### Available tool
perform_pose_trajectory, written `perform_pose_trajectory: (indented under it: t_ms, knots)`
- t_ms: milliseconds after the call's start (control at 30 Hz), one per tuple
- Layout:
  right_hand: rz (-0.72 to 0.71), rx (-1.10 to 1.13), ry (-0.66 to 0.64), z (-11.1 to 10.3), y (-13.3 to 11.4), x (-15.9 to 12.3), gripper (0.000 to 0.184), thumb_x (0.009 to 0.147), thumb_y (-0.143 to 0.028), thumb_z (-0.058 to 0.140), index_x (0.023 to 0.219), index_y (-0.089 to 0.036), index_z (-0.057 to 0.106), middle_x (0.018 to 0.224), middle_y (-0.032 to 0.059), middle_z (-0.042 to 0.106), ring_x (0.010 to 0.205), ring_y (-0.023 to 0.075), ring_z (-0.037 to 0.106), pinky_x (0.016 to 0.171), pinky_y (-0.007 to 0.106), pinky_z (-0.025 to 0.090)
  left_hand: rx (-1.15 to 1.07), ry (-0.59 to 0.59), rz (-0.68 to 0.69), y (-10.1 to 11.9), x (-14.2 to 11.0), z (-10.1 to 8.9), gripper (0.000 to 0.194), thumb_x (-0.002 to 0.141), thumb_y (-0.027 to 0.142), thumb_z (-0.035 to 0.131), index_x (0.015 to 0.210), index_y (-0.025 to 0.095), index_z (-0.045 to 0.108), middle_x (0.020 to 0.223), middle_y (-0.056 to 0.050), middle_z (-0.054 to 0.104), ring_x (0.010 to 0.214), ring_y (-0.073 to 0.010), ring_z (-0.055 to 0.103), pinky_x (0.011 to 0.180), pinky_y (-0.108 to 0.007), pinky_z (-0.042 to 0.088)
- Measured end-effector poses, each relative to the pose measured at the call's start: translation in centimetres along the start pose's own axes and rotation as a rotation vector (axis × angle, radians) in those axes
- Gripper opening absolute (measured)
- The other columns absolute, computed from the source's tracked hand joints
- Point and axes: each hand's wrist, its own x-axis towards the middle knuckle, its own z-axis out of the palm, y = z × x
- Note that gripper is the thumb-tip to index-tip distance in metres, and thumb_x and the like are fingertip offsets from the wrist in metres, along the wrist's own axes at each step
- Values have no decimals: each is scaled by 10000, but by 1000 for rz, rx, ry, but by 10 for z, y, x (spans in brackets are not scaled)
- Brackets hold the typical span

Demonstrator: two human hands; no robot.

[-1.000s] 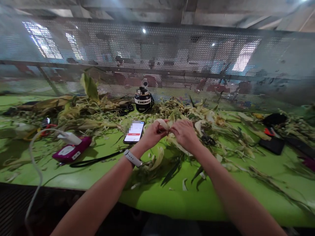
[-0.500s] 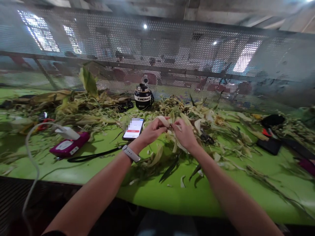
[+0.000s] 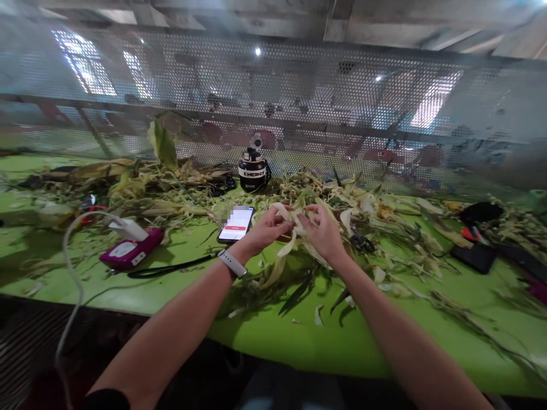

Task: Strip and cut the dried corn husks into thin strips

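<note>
Over the middle of the green table, my left hand has its thumb and fingers pinched around a pale corn husk strip, part of which curls up above the fingers. My right hand meets it from the other side, its thumb and bent fingers closed on the same husk bundle. The fingers cover the exact spot of contact. Longer husk pieces hang below my hands. Dark-handled scissors lie just right of my right hand. A phone with a lit screen rests left of my left hand.
Heaps of dried husks run along the back and right of the green table. A black bottle stands behind my hands. On the left sits a purple power strip with a white cable. A perforated metal screen rises behind.
My view has shifted slightly, moving the scene a little right. A husk strip now droops lower left of my hands, and my right fingers have spread a bit.
</note>
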Motion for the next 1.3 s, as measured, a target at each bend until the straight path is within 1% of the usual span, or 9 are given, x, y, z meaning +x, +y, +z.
perform_pose_trajectory:
  t_ms: [133,267,367,500,600,700,833,1200,1300]
  knots:
    - [28,78,-144,-1,-6,-1,304,799,-504,519,773,-204,556,524,-28,512,470,134,465,484,248,328,61,-108,-27,-3,-2,2,503,665,337,734,1034,214,416,866,-2,610,662,-115,626,603,-254,509]
    - [-29,-59,-141,0,-9,-4,221,767,-432,573,750,-212,556,438,-62,420,419,122,409,466,246,287,119,-157,9,-6,-2,3,596,663,301,737,1132,219,379,870,-2,600,635,-97,599,593,-251,518]
    - [-18,25,-102,2,-5,-4,164,807,-370,508,760,-215,530,472,-54,469,427,118,422,476,244,300,99,-134,7,-4,-1,2,654,674,327,727,1201,227,354,803,25,582,645,-105,598,600,-261,526]
    - [51,170,33,5,-1,-2,207,811,-387,497,703,-216,452,487,-62,433,422,101,366,450,235,267,-2,-5,-9,2,0,2,514,655,335,747,1076,203,483,730,45,575,665,-95,587,627,-251,525]
    - [43,233,44,7,-2,-3,217,819,-399,492,710,-217,444,493,-69,395,416,90,325,434,232,243,-154,71,-145,2,1,2,366,602,255,793,873,156,568,716,28,597,632,-76,579,631,-227,516]
    - [52,285,22,10,-2,-3,214,821,-417,489,750,-218,458,519,-63,415,428,91,341,436,230,256,-324,75,-280,-3,4,2,250,599,192,794,754,131,607,676,12,607,580,-60,565,620,-207,506]
    - [73,328,29,10,0,-3,212,808,-423,500,788,-213,476,543,-57,456,436,92,376,445,230,277,-400,55,-320,-6,6,1,171,618,170,780,721,139,646,629,15,608,545,-51,551,581,-189,488]
    - [91,187,-89,-5,8,9,287,749,-475,569,764,-198,497,483,-67,449,420,91,358,437,231,268,-306,17,-324,-3,5,-8,231,554,207,822,735,138,695,675,-4,653,562,-59,567,548,-176,465]
    - [-71,-41,67,-9,5,7,222,792,-414,551,783,-193,528,623,0,554,583,148,485,562,272,376,-309,39,-323,-2,7,-9,219,575,211,812,748,141,699,666,-3,647,557,-59,561,556,-185,471]
